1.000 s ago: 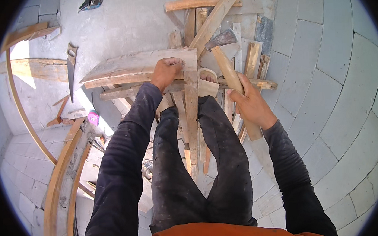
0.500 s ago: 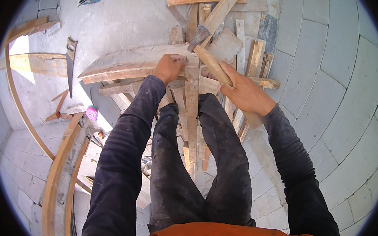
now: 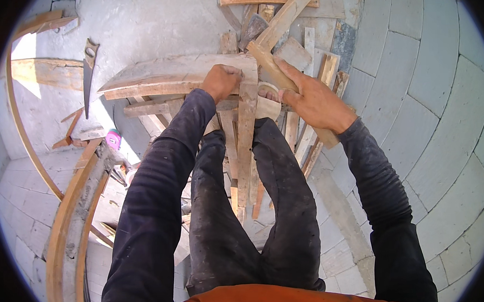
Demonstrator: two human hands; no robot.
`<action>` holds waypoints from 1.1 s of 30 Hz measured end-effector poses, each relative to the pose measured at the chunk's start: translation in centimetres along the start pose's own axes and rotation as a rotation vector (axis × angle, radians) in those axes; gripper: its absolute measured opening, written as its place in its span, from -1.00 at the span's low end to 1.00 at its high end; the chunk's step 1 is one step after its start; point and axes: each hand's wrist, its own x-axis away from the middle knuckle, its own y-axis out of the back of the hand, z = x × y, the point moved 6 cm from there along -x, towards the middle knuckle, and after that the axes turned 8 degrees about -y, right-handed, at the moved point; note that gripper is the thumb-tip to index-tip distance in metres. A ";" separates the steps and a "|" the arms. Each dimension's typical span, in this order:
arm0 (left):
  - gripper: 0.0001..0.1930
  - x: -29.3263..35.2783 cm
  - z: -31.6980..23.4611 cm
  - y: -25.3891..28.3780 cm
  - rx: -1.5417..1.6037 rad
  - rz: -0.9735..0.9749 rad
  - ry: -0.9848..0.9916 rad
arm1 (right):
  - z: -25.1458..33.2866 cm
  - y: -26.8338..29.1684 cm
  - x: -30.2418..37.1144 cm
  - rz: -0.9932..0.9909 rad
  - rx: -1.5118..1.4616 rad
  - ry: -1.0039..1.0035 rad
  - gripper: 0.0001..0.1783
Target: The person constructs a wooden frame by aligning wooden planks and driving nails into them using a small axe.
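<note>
My right hand is wrapped round the thick wooden handle of a hatchet. Its dark metal head is raised over the loose timber beyond the plank. At the joint of a wide plank and a narrow wooden strip, my left hand is closed, thumb and fingers pinched together. Whatever the pinch holds is too small to make out. The strip runs from the plank's right end back toward me, between my legs.
Several loose wood offcuts lie in a heap beyond the plank. To the left are a handsaw, a pink tape measure and a curved wooden frame. Grey slabs pave the right side.
The hatchet has risen, its head now farther from the joint. My left hand stays pinched at nearly the same place. The whole view has shifted slightly.
</note>
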 end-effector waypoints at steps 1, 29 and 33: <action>-0.71 0.0 0.1 0.1 0.015 -0.022 -0.008 | 0.1 -0.1 0.0 0.014 0.016 -0.006 -0.21; -0.69 10.3 5.7 -4.0 0.839 -0.311 0.247 | 1.5 0.7 0.4 0.134 0.174 -0.027 -0.18; -0.43 7.3 8.3 -4.8 1.108 -0.220 0.278 | 0.9 -0.4 0.1 0.153 0.225 -0.009 -0.20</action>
